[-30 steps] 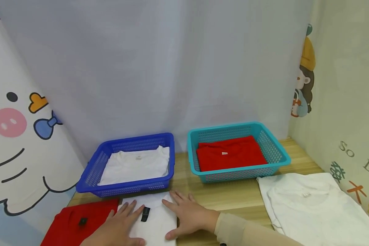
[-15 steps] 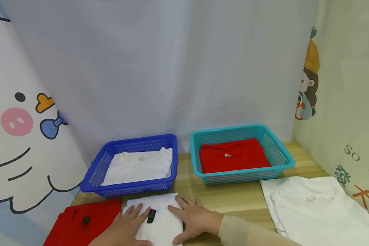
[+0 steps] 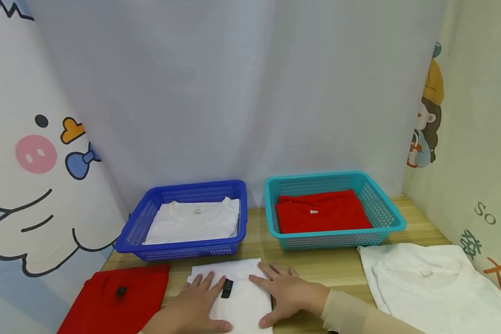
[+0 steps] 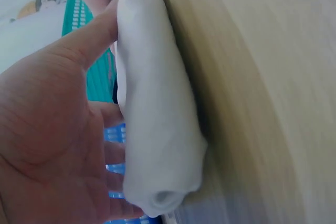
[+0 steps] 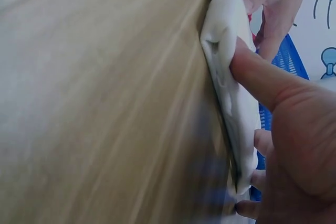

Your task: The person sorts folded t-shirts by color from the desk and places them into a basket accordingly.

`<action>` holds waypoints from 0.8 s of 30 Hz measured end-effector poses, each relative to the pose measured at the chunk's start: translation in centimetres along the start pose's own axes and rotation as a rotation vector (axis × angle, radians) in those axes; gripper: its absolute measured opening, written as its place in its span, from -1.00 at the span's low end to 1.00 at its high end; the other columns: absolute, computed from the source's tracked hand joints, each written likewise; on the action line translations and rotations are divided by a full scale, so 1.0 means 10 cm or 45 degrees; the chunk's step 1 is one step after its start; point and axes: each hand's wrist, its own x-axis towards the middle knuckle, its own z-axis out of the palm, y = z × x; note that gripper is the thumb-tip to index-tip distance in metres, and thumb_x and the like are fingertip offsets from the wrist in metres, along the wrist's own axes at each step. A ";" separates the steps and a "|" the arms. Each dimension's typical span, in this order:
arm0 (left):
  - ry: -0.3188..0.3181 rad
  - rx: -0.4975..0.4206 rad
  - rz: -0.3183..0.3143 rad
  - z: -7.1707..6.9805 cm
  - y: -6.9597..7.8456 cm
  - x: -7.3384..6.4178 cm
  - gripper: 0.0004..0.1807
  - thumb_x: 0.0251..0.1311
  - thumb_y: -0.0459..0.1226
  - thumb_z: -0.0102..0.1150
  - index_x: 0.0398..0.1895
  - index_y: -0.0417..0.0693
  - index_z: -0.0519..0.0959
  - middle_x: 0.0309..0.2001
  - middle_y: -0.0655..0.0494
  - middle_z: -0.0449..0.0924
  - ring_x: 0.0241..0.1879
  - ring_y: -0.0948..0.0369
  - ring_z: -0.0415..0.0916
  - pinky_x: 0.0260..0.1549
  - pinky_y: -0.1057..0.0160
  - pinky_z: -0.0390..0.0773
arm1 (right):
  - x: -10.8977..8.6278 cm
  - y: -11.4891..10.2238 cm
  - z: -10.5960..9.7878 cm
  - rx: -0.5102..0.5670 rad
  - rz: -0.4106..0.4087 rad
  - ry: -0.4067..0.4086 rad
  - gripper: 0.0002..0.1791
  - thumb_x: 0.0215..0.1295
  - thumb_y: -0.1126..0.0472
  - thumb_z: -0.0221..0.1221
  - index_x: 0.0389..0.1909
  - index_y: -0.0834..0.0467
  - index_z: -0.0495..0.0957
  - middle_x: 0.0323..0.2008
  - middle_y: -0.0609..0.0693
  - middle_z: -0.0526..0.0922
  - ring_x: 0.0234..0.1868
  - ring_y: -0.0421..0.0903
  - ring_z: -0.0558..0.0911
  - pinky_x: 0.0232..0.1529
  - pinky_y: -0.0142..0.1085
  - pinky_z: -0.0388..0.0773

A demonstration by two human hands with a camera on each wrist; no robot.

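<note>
A folded white T-shirt point(image 3: 244, 301) with a black neck label lies at the front of the table in the head view. My left hand point(image 3: 194, 304) rests on its left side, fingers spread, the label just beyond the fingertips. On the opposite side my right hand point(image 3: 285, 292) lies with fingers spread along the shirt's edge. The left wrist view shows the rounded, thick fold of the shirt point(image 4: 157, 93) beside the thumb and fingers. From the right wrist, layered folds point(image 5: 226, 40) show under the thumb. Left of the shirt lies a folded red T-shirt point(image 3: 121, 297) with a dark label.
Behind the hands stand a dark blue basket point(image 3: 183, 250) holding a folded white shirt point(image 3: 196, 225) and a teal basket point(image 3: 338, 241) holding a folded red shirt point(image 3: 321, 213). More white shirts point(image 3: 430, 287) lie at right on the wooden table point(image 3: 317, 264). Curtains enclose the back and sides.
Both hands have moved right with the white T-shirt between them, so bare wood now shows between it and the red T-shirt. The head view has turned slightly left.
</note>
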 end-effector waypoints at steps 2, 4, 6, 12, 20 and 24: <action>0.004 0.006 0.026 0.00 0.05 0.03 0.19 -0.25 0.52 0.08 0.47 0.10 0.20 0.43 -0.13 0.15 0.37 -0.26 0.08 0.13 -0.45 0.11 | -0.05 0.04 -0.02 0.006 0.001 0.000 0.11 -0.14 -0.54 0.21 0.48 -0.27 0.08 0.51 0.00 -0.05 0.45 0.20 0.03 0.23 0.38 0.02; 0.000 0.001 0.037 -0.01 0.11 0.06 0.18 -0.23 0.50 0.11 0.46 0.06 0.21 0.42 -0.17 0.16 0.35 -0.29 0.09 0.12 -0.45 0.13 | -0.09 0.08 -0.03 0.015 -0.002 0.001 0.11 -0.13 -0.53 0.22 0.48 -0.26 0.08 0.51 0.01 -0.05 0.45 0.20 0.03 0.23 0.39 0.02; -0.004 -0.002 0.044 0.00 0.16 0.08 0.17 -0.22 0.49 0.12 0.46 0.05 0.21 0.42 -0.19 0.16 0.34 -0.30 0.10 0.12 -0.45 0.14 | -0.13 0.12 -0.02 0.017 -0.005 0.007 0.11 -0.13 -0.54 0.21 0.48 -0.26 0.08 0.51 0.02 -0.04 0.45 0.20 0.03 0.22 0.40 0.02; -0.015 -0.003 0.060 0.01 0.30 0.15 0.19 -0.23 0.53 0.08 0.46 0.08 0.21 0.42 -0.19 0.15 0.34 -0.29 0.10 0.14 -0.42 0.16 | -0.25 0.25 0.00 0.014 -0.009 0.048 0.13 -0.17 -0.54 0.22 0.48 -0.23 0.10 0.50 0.06 -0.02 0.44 0.22 0.05 0.20 0.42 0.03; -0.022 -0.014 0.056 -0.02 0.44 0.14 0.17 -0.22 0.51 0.09 0.47 0.10 0.19 0.43 -0.16 0.15 0.36 -0.26 0.08 0.18 -0.39 0.13 | -0.34 0.34 -0.01 0.095 -0.028 0.037 0.13 -0.13 -0.51 0.24 0.48 -0.18 0.10 0.50 0.09 -0.04 0.44 0.23 0.03 0.16 0.47 0.00; 0.002 -0.042 0.061 0.00 0.43 0.15 0.16 -0.20 0.51 0.08 0.47 0.09 0.20 0.43 -0.15 0.15 0.36 -0.27 0.07 0.16 -0.40 0.15 | -0.34 0.36 -0.01 0.134 -0.054 0.059 0.13 -0.13 -0.48 0.26 0.48 -0.14 0.11 0.50 0.11 -0.05 0.45 0.24 0.01 0.16 0.47 0.01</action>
